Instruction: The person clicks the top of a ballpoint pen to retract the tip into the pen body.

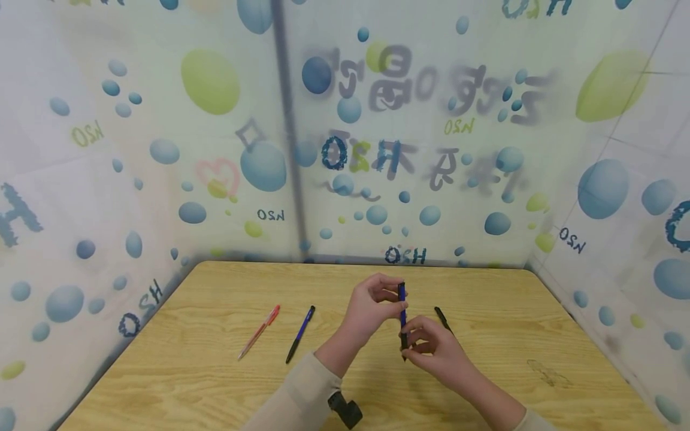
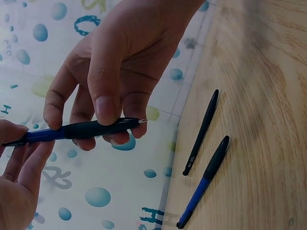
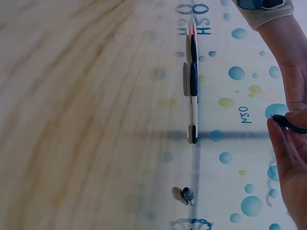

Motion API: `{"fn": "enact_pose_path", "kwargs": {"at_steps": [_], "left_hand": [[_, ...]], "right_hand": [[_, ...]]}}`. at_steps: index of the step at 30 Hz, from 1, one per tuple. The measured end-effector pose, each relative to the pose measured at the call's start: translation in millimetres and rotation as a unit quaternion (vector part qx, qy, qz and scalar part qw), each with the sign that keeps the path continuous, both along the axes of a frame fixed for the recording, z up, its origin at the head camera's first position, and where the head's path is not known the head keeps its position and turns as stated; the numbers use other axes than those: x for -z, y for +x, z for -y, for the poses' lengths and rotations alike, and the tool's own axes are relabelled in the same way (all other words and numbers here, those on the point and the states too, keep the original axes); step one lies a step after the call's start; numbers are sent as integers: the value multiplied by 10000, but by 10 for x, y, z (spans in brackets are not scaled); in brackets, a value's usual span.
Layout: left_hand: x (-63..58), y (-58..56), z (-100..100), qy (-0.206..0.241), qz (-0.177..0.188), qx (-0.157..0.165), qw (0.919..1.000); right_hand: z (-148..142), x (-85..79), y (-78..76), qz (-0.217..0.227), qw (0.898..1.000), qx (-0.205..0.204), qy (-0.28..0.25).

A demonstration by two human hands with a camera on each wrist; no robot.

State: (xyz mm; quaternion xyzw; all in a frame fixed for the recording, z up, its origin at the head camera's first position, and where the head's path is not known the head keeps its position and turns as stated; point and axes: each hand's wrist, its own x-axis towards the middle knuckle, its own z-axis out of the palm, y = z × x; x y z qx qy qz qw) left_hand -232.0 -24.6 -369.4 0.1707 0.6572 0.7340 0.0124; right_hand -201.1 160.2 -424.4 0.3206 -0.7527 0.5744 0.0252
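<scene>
A blue pen (image 1: 402, 317) with a black grip stands upright above the table in the head view. Near its top end my left hand (image 1: 371, 305) pinches the barrel, while my right hand (image 1: 435, 347) holds it by the black grip lower down. Seen from the left wrist, the right hand (image 2: 129, 62) has its thumb on the grip, and the pale metal tip pokes out past it. The left hand (image 2: 21, 187) grips the blue end there. In the right wrist view both hands meet at the right edge around the pen's dark tip end (image 3: 285, 123).
On the wooden table (image 1: 215, 395) lie a red pen (image 1: 259, 333) and another blue pen (image 1: 300, 334) to the left. A black pen (image 1: 443, 319) is partly hidden behind the right hand. Side by side with it in the left wrist view lies a blue pen (image 2: 204, 182). Patterned sheets (image 1: 377, 120) surround the table.
</scene>
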Motion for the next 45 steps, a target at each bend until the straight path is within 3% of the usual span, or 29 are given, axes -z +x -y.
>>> {"fn": "enact_pose_path", "kwargs": {"at_steps": [14, 20, 26, 30, 38, 45], "left_hand": [[7, 1, -5, -228, -36, 12, 9997], [5, 2, 36, -688, -379, 125, 9968], [39, -24, 165, -1348, -1046, 636, 9833], [6, -7, 275, -1824, -1157, 896, 9723], [54, -53, 562, -2924, -1511, 733, 9414], [115, -55, 876, -3248, -1641, 458, 9303]], "right_hand": [[-11, -29, 22, 68, 9999, -98, 26], [-31, -42, 20, 3, 9999, -126, 73], [-72, -49, 5, 9, 9996, -221, 167], [-132, -64, -11, 106, 9994, -94, 317], [-353, -83, -32, 188, 9971, 283, 677], [-585, -66, -79, 96, 9938, 491, 988]]}}
